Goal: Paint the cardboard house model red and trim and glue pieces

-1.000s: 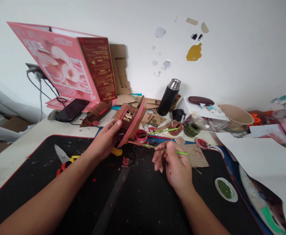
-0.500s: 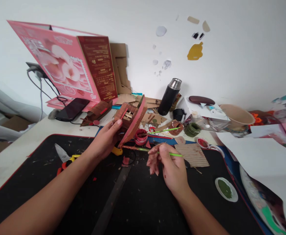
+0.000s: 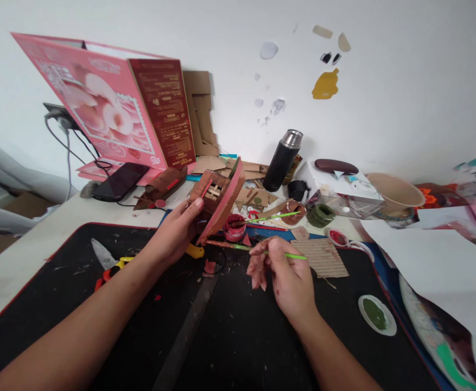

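A small brown and pink model boat is tilted up in my left hand, whose fingers are wrapped round its cabin end. Its pink-red side faces right. My right hand pinches a thin green-handled paintbrush, and the brush tip is at the boat's lower end. Brown smears cover the fingertips of that hand. Behind the hands is a jar of red paint with a second green brush lying across it. Brown and green paint jars stand to its right.
Scissors or pliers lie left on the black mat. A corrugated cardboard piece and a lid with green paint are at right. Behind stand a thermos, phone, another brown model and pink box.
My right hand has shifted slightly to the right with the brush. The boat and my left hand look almost unmoved.
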`<state>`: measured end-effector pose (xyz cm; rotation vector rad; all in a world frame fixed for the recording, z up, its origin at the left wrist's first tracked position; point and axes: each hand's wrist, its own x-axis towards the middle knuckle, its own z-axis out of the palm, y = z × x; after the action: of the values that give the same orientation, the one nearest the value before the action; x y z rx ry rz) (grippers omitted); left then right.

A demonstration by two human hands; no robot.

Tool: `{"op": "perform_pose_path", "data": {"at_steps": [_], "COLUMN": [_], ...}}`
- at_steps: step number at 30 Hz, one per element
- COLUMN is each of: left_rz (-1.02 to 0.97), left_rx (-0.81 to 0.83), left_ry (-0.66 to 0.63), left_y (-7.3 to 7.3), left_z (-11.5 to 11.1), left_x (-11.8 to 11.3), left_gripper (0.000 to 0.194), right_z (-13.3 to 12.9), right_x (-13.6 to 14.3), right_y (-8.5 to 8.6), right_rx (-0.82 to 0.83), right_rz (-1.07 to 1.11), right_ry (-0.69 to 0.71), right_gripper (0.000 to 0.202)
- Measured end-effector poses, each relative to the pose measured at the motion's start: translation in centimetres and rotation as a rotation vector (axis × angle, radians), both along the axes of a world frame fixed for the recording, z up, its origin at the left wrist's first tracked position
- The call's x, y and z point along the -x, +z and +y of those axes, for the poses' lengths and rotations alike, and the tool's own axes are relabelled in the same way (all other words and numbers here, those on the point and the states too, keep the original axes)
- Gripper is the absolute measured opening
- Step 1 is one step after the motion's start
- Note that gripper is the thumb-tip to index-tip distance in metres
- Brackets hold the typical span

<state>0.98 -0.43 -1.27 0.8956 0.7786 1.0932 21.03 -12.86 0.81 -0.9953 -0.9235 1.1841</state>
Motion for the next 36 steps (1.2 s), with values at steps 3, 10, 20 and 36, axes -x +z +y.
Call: {"op": "perform_pose_path", "data": {"at_steps": [3, 10, 20, 36], "left_rz": [-0.008, 0.006, 0.01, 0.017], "left_rx": [-0.011, -0.021, -0.036, -0.013], "left_ry": [-0.008, -0.009, -0.01, -0.003], "left_y": [-0.1, 0.1, 0.0, 0.3], "left_z": [0.0, 0.0, 0.1, 0.0], "left_x": [0.0, 0.0, -0.1, -0.2], "left_gripper": [0.047, 0.05, 0.05, 0.052], "right_z": [-0.1, 0.1, 0.1, 0.1], "right_x": [0.1, -0.3, -0.8, -0.6], "right_y": [-0.2, 0.3, 0.2, 0.4], "right_rx": [0.003, -0.014, -0.006, -0.021], "right_rz": [-0.019, 0.015, 0.003, -0.009], "right_ry": [0.034, -0.025, -0.073, -0.047], "right_gripper": [0.053, 0.051, 0.054, 0.054]}}
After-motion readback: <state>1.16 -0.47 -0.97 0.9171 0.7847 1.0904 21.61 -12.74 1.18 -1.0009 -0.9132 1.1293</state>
